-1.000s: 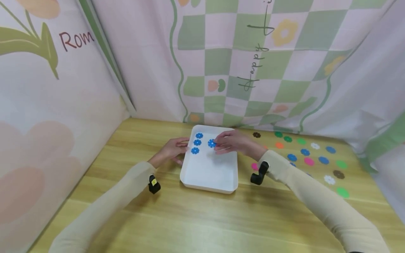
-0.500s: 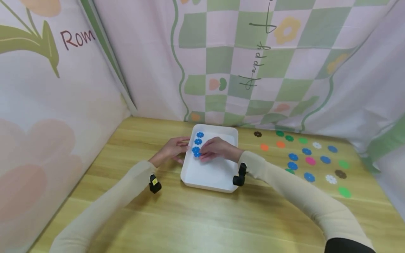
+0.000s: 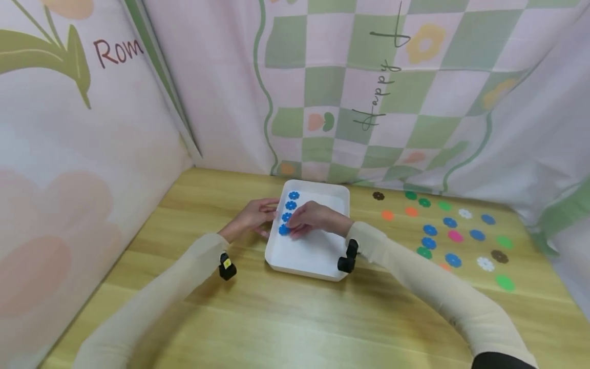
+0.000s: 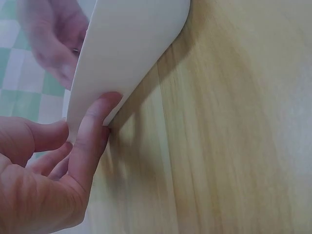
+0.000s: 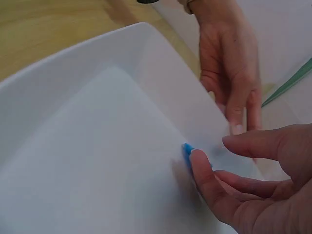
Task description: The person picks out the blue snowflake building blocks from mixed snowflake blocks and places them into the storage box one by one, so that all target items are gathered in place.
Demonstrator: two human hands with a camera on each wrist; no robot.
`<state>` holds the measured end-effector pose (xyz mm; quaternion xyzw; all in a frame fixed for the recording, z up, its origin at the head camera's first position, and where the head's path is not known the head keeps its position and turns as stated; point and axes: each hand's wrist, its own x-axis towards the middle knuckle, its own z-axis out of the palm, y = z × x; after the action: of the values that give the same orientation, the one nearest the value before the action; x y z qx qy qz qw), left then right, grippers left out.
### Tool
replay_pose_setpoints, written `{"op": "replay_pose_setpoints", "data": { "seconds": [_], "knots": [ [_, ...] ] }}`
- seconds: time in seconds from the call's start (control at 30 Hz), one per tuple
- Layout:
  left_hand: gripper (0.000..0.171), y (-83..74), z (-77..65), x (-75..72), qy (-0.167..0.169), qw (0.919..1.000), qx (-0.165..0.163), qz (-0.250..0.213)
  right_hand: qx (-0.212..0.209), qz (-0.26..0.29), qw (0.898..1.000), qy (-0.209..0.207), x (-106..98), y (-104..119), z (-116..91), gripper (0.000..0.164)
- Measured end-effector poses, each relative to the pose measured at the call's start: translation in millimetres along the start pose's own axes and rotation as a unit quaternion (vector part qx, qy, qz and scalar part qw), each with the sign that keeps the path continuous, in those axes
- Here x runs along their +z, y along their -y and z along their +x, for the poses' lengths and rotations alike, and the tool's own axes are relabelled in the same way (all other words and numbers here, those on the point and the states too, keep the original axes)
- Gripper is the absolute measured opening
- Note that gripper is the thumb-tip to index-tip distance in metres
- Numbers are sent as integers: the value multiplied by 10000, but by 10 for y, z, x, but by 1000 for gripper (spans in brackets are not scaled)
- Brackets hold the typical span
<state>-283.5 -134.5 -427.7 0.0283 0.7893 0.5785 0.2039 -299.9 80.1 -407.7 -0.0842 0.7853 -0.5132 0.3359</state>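
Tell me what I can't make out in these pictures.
Head view: the right hand covers part of the white tray.
Head view: the right sleeve partly hides an orange piece.
Head view: the top edge cuts off the curtain lettering.
Left wrist view: the tray's wall hides the blue pieces inside.
Right wrist view: the right hand covers part of one blue piece.

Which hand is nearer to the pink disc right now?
Your right. The right hand is inside the tray, with the pink disc on the table to its right; the left hand is farther, touching the tray's left side.
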Motion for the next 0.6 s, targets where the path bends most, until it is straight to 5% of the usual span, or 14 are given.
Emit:
{"op": "replay_pose_setpoints", "data": {
  "seconds": [0.4,0.6],
  "knots": [
    [53,-35,-3,25,-2,10000,-34,-4,21,-998,9947,235,-88,106,-121,33],
    [53,-33,-23,17,-16,10000,-9,-55,23,-1056,9941,243,-57,94,-120,33]
  ]
}}
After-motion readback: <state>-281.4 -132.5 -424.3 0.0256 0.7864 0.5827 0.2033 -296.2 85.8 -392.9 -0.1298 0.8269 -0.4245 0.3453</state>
